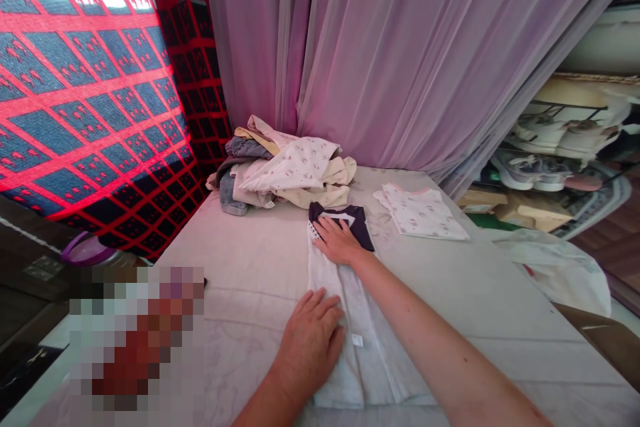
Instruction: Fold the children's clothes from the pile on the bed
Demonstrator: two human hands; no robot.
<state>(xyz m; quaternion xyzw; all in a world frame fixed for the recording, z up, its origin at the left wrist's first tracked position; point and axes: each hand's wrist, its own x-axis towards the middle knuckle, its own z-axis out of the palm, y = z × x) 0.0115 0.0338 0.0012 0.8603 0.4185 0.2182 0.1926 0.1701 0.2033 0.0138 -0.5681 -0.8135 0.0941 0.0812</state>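
Note:
A pale garment lies on the covered surface in front of me, folded into a long strip, with a dark piece and a white patch at its far end. My right hand rests flat on that far end, fingers stretched over the dark and white part. Closer to me, my left hand lies palm down along the garment's left edge, its fingers extended. Neither hand grips the cloth. A small white label shows on the garment, right of my left hand.
A heap of clothes sits at the back left. At the back right lies a folded white printed garment. Purple curtains hang behind. Shoes stand on a rack at right. A pixelated patch hides the left front.

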